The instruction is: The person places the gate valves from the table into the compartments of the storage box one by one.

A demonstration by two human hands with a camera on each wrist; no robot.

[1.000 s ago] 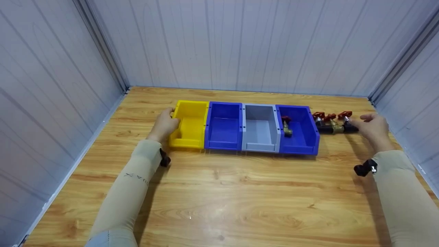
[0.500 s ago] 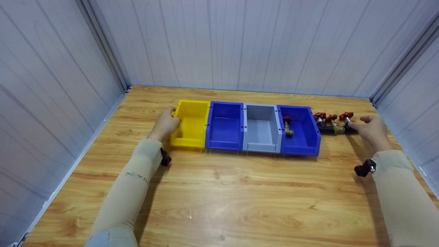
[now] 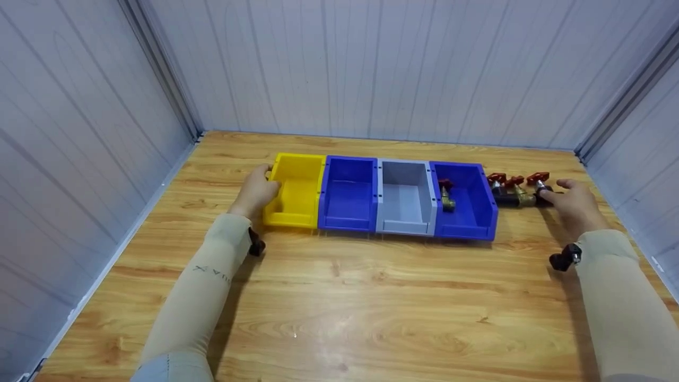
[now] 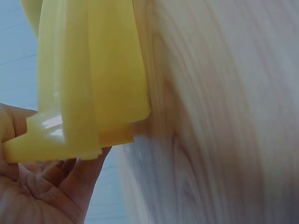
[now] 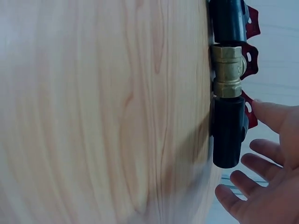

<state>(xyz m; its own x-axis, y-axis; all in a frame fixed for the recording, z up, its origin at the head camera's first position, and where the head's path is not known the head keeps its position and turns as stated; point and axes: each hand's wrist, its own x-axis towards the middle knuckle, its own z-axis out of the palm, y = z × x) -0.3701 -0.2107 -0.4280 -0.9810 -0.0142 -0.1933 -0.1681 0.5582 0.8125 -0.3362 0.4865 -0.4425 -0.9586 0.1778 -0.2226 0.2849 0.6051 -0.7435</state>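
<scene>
In the head view my left hand [image 3: 255,192] grips the left wall of a yellow parts bin [image 3: 294,199], thumb over the inside. The left wrist view shows the fingers [image 4: 81,179] behind the bin's wall [image 4: 70,84]. My right hand [image 3: 575,204] is beside the rightmost of several valves in a row. In the right wrist view this black valve [image 5: 227,135] has a red butterfly handle [image 5: 252,116]; the thumb tip [image 5: 261,109] is right at the handle, touching or nearly so. The other fingers are spread loosely past the valve's end, holding nothing.
Joined to the yellow bin are a blue bin [image 3: 347,193], a grey bin [image 3: 406,199] and another blue bin [image 3: 469,201], which contains a brass valve [image 3: 446,199]. A brass valve [image 5: 228,70] and another black valve [image 5: 228,21] stand nearby. Panel walls [image 3: 350,69] surround the wooden table [image 3: 371,297].
The head view has shifted slightly. My right thumb sits a little lower by the rightmost valve, and more of that valve shows. My left hand stays on the yellow bin.
</scene>
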